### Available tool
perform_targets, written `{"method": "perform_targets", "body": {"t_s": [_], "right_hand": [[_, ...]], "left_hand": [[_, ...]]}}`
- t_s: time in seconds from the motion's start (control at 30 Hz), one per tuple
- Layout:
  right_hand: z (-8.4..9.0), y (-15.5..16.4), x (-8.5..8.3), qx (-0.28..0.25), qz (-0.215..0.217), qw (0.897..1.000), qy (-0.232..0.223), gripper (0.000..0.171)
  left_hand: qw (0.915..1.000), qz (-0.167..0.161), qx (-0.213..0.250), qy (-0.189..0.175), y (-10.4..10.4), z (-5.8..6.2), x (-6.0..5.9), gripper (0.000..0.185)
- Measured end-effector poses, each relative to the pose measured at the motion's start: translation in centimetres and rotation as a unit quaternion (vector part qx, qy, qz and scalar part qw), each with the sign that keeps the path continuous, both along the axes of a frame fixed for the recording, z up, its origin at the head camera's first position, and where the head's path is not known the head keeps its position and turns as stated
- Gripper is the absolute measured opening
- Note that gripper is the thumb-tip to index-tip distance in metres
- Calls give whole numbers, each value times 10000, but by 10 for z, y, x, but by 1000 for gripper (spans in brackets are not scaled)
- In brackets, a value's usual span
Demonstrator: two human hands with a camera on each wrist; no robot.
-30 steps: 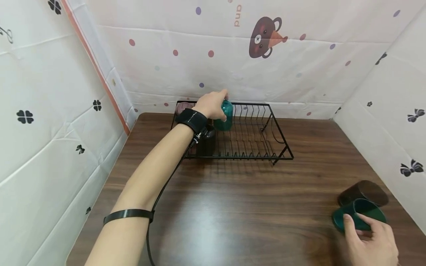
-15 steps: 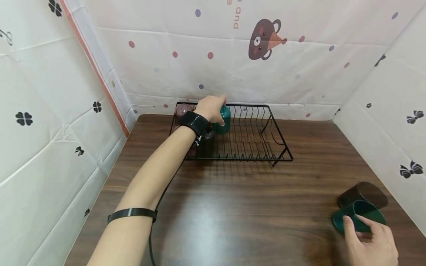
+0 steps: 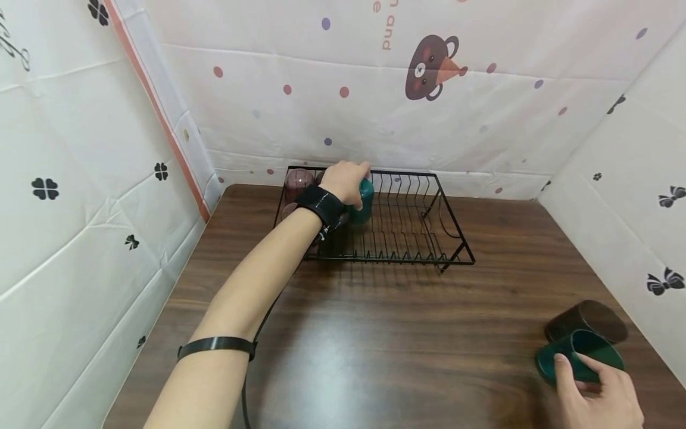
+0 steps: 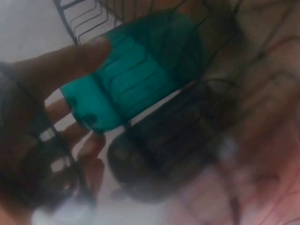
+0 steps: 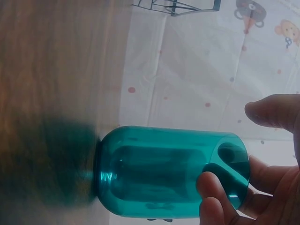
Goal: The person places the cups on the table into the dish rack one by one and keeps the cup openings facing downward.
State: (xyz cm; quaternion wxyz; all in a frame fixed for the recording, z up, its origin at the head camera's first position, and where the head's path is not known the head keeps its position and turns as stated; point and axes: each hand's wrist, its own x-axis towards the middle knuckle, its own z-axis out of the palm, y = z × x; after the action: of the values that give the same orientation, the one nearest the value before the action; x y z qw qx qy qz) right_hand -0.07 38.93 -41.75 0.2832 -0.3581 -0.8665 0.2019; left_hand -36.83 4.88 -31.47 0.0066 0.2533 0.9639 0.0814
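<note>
Teal cup (image 3: 363, 199) stands in the rack (image 3: 429, 238) at the tabletop's (image 3: 375, 333) far edge, left hand (image 3: 345, 182) curled over it; right hand (image 3: 595, 396) holds a green cup (image 3: 576, 354) lying near right, brown cup (image 3: 586, 319) touching behind. Left wrist: fingers (image 4: 56, 70) wrap the teal cup. Right wrist: fingers (image 5: 220, 192) hook inside the green cup's mouth.

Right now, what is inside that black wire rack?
In the rack: a teal cup under the left hand, a pinkish cup and a dark cup. The arm hides more.
</note>
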Motion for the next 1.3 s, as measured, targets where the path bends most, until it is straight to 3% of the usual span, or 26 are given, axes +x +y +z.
{"method": "perform_targets", "body": {"t_s": [0.37,0.6,0.73,0.93,1.3], "right_hand": [[-1,-1,-2,11,67,10000,-29,47],[-2,-2,-3,82,58,9999,-29,46],[-3,-1,-4,234,-26,9996,129,39],[-1,0,-4,269,-256,9992,-138,38],[3,-6,-6,169,-37,9992,-371,39]], "left_hand": [[9991,147,172,366,-7,-9,-1,31],[9985,33,425,350,-12,-10,-3,28],[9980,-101,573,251,-14,-7,1,33],[9972,-296,640,252,-20,4,13,33],[9908,-700,1119,295,-46,19,35,33]]}}
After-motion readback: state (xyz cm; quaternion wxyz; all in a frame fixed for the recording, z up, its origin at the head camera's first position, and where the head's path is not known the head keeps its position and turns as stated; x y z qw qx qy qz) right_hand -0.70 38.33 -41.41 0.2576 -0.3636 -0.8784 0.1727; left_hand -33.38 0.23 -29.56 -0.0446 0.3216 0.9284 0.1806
